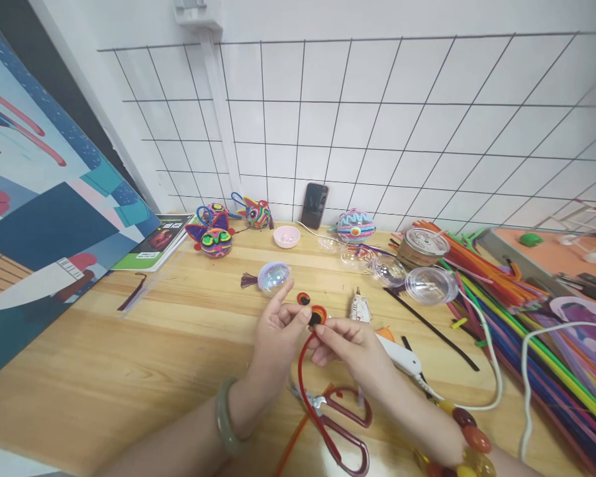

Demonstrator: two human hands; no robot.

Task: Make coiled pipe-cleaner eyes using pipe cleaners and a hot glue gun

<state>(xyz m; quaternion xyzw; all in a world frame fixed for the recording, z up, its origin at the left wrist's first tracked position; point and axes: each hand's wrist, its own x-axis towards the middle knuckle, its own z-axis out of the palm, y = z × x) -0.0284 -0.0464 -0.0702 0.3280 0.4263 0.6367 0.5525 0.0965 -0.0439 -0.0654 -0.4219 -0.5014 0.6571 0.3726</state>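
Note:
My left hand pinches a small coiled pipe-cleaner disc, black in the middle with orange and red rings. My right hand grips the red pipe cleaner at the disc's lower edge. Its long tail curves down over red-handled scissors lying open on the table. A similar finished-looking coil lies just beyond my fingers. Behind my right hand is a white glue gun, its nozzle end pointing away. Past my left fingertip sits a clear plastic ball with a purple tassel.
Colourful wound fish ornaments stand at the back left, near a pink bowl and a propped phone. Clear half-shells, a tin and bundled pipe cleaners fill the right. A white cable loops there.

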